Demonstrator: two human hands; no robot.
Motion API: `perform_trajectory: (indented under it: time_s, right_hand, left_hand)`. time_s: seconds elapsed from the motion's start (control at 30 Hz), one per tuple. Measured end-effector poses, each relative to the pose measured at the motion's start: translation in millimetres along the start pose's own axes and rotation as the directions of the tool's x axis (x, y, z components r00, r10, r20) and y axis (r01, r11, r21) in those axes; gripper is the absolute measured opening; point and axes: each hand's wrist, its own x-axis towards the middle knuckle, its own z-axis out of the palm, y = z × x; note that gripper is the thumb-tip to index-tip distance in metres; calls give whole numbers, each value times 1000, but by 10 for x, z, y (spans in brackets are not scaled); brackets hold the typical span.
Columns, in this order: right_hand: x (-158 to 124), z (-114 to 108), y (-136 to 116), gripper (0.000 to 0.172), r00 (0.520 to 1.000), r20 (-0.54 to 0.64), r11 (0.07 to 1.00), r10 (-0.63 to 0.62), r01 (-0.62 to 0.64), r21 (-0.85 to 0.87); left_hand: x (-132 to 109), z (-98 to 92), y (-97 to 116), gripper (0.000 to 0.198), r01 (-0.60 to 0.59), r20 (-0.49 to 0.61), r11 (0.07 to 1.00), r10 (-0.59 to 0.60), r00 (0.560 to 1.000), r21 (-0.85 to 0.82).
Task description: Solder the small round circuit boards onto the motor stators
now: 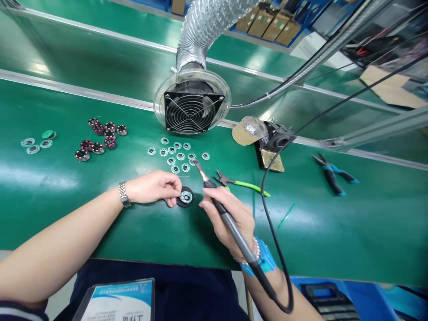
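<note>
My left hand (155,188) is closed, thumb and fingertips at the left edge of a small round circuit board (187,197). That board rests on a black round base (182,204) on the green bench. In my right hand (230,214) is a soldering iron (231,223), gripped like a pen, its metal tip pointing up and away, above and to the right of the board. Beyond the hands lie several loose round circuit boards (180,156). Green-handled cutters (247,183) lie just past my right hand.
A fume fan (190,113) on a silver duct (207,31) stands at the back. Several copper-wound coils (98,148) and more round boards (32,149) lie left. To the right are a soldering iron stand (276,138), blue-handled pliers (331,176) and the iron's black cable (264,187).
</note>
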Motion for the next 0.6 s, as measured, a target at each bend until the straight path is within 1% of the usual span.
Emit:
perform_trajectory:
  time_s: [0.1,0.17,0.27,0.4,0.6]
  right_hand:
    - [-17,-116,-51,38,997,-35,998,-62,61,-5]
    - [-26,-177,-87,35,996,-50,998,-68,68,3]
    - [-23,-227,-135,27,999,2,997,-36,35,63]
    - [7,-223,-163,24,996,82,994,-45,36,104]
    - [41,-193,-153,23,991,121,992,-61,47,118]
  left_hand:
    - [9,-1,-18,6,-7,3,1000,7,1000,-11]
    - [15,-2,-27,5,-11,5,1000,12,1000,-23]
    - [20,-4,-40,6,-34,15,999,34,999,-25]
    - [29,-10,-63,6,-56,28,998,56,998,-24]
    - [39,-12,-80,6,-57,29,998,58,998,-40]
